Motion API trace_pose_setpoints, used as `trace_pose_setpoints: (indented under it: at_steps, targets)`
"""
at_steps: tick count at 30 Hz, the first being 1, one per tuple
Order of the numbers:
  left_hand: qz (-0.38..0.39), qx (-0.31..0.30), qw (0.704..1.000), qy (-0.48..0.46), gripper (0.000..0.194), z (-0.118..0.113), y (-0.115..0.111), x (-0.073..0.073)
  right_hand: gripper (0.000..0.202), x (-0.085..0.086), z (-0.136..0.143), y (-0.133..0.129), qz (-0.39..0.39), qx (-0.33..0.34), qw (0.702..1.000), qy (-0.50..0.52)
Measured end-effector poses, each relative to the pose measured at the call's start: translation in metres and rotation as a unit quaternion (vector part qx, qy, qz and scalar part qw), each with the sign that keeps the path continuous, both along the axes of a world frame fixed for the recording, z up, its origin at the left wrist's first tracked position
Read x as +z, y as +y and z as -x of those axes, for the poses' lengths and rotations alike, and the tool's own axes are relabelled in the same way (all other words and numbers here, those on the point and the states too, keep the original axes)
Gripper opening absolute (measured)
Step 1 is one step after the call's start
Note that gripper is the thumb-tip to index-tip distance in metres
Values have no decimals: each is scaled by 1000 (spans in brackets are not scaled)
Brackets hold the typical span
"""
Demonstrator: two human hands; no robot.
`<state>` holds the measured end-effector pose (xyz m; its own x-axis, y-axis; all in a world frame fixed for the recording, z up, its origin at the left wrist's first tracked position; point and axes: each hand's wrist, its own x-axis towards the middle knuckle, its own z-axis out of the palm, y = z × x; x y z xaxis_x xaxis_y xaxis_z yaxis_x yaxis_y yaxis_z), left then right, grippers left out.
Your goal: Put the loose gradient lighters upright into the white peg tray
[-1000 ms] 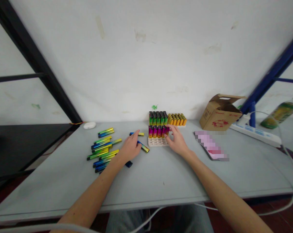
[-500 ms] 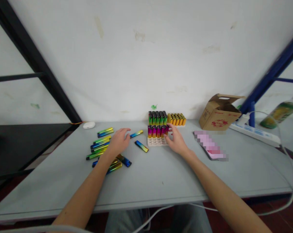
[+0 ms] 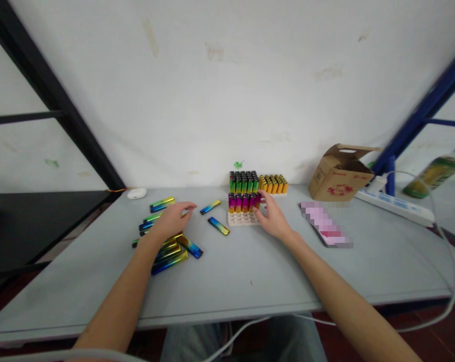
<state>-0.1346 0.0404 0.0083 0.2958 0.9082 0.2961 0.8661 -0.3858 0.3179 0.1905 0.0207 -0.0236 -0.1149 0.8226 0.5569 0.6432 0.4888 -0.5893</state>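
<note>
Resting along the near edge of the table (image 3: 231, 281), both forearms are reaching forward over the grey top. On the left, a pile (image 3: 170, 261) of blue, green and yellow lighters is lying flat, with more of its nearest part showing right of the forearm than one second ago. The left hand (image 3: 170, 218) is now hanging over the pile, farther left than in both earlier frames; its fingers are curling with a narrow gap to the thumb, and whether it is holding anything I cannot tell. Two lone lighters are lying between the hands, the nearer one (image 3: 218, 226) and the farther one (image 3: 210, 206); both were partly covered by the left hand one second ago and are now showing whole. The farther one is slanting more than it was then.

The right hand (image 3: 273, 218) is keeping its place: thumb in front, fingers at the right end of the purple lighters (image 3: 242, 202), touching; how firmly it is gripping I cannot tell. These are standing upright in a white tray (image 3: 242, 219), its nearer holes showing bare. The phone (image 3: 325, 226) is lying to the right. Behind, green lighters (image 3: 244, 182) are standing beside shorter yellow pieces (image 3: 273, 185), unchanged.
</note>
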Motion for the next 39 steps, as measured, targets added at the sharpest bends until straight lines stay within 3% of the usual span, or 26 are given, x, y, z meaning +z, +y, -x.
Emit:
trace_pose_setpoints:
  at_steps: [7, 11, 21, 32, 36, 39]
  targets:
    - [-18, -42, 999, 25, 44, -41, -12, -17, 56, 1, 1, -1, 6, -2, 1000, -7]
    - [-15, -43, 997, 65, 43, -49, -13, -23, 56, 1, 0, -1, 7, -3, 1000, -8]
    - [-29, 49, 997, 49, 33, -51, -18, -13, 56, -1, 0, 0, -4, -2, 1000, -8]
    - [-105, 86, 980, -145, 41, -51, -17, -2, 52, 4, 4, -4, -40, -44, 998, -19]
    - [-152, 47, 963, -218, 34, -55, -24, 10, 52, 16, 9, -14, -102, -58, 993, -10]
    - [-188, 5, 943, -276, 32, -57, -30, 19, 52, 24, 17, -24, -127, -6, 992, -4]
